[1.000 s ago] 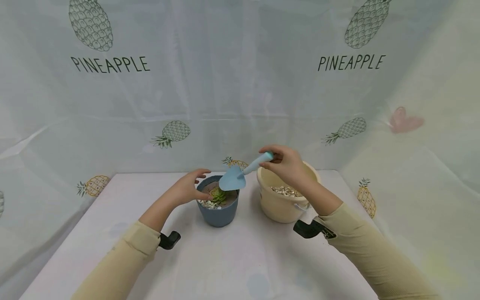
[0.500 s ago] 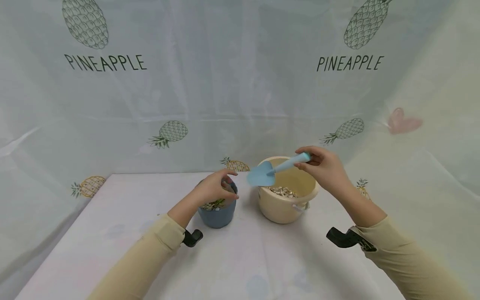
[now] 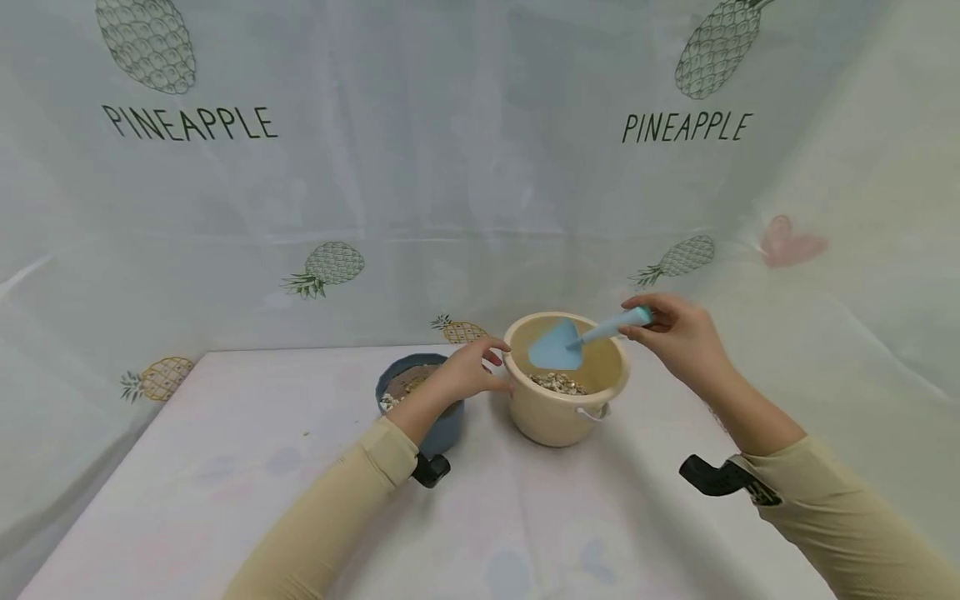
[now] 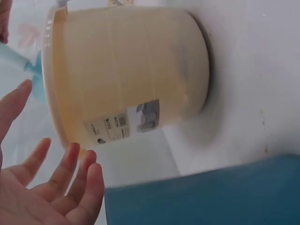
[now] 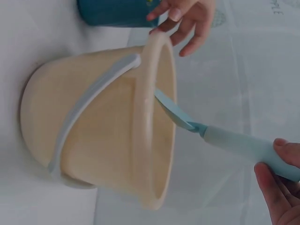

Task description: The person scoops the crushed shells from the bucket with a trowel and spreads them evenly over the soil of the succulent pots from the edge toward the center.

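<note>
My right hand (image 3: 675, 337) grips the handle end of a light-blue trowel (image 3: 558, 346), whose blade dips into the mouth of a cream bucket (image 3: 555, 417). Pebbles (image 3: 558, 383) cover the bottom of the bucket. At the bucket's left rim is my left hand (image 3: 474, 371), thumb and fingers spread apart. In the left wrist view its fingers (image 4: 75, 176) are loosely bent beside the rim and hold nothing. Behind my left forearm stands a blue pot (image 3: 446, 429) with soil and white pebbles, its plant mostly hidden.
Bucket and pot stand side by side on a table with a pale cloth (image 3: 300, 492). The bucket's white handle (image 5: 89, 103) hangs down its side. A pineapple-printed curtain (image 3: 450, 167) rises close behind them. A few small crumbs (image 3: 306, 433) lie left of the pot.
My right hand has carried the trowel from above the pot rightward to the bucket, the blade now lowered into its mouth. My left hand has moved right from the pot to the bucket's rim.
</note>
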Available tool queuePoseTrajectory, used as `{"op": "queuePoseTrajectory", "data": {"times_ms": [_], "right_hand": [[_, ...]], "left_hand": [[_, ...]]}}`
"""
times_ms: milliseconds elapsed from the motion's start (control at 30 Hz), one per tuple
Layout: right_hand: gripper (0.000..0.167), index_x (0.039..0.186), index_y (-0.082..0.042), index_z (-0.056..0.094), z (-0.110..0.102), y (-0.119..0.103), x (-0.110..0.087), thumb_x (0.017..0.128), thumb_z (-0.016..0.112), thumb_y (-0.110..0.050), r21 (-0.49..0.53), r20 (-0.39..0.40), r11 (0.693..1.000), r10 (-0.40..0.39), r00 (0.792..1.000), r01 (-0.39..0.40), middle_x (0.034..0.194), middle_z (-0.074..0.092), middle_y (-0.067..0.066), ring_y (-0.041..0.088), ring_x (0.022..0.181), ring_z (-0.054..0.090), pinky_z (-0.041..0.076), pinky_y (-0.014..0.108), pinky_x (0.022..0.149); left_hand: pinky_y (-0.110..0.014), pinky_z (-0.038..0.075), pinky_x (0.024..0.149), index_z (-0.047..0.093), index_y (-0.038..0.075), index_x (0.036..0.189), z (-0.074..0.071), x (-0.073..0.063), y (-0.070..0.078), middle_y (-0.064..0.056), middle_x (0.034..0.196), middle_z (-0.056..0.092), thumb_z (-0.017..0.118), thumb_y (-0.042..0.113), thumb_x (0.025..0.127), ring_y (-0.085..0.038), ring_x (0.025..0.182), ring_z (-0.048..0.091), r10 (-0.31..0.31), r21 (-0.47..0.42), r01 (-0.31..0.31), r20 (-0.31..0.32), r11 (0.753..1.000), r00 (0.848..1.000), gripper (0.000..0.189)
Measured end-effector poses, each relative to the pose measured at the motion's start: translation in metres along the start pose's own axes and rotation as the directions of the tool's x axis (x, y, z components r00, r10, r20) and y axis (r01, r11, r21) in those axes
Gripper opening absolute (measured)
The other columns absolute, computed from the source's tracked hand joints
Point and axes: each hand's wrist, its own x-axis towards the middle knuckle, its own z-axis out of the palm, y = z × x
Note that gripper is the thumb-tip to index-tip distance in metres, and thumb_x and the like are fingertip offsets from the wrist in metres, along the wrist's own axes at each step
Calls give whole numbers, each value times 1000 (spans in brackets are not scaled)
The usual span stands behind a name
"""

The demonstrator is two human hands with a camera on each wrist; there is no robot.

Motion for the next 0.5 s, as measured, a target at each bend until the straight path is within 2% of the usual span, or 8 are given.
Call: {"op": "queuePoseTrajectory", "data": {"times_ms": [67,267,500], "right_hand": [[28,114,2,67,2,6,0,87,73,-3,-19,6,1000,-1,1000,1,101,64,17,-2,78,64,51,13,68],[27,113,2,66,9,19,0,87,73,-1,-99,34,995,3,999,0,103,61,16,29,85,68,52,16,68],[23,109,2,68,18,38,2,87,73,-1,-204,122,979,6,992,20,102,62,16,31,87,64,55,39,71]], "left_hand": [[-41,50,81,53,10,137,1,6,0,-11,116,61,84,28,78,-28,103,59,-13,2,13,-7,1000,1000,69],[-40,49,79,52,10,139,3,19,0,-8,111,61,84,30,78,-24,97,59,-64,-30,65,11,997,998,72],[-40,54,79,55,11,136,-3,33,0,-7,106,62,84,25,78,-22,93,61,-132,-57,137,84,989,988,67]]}}
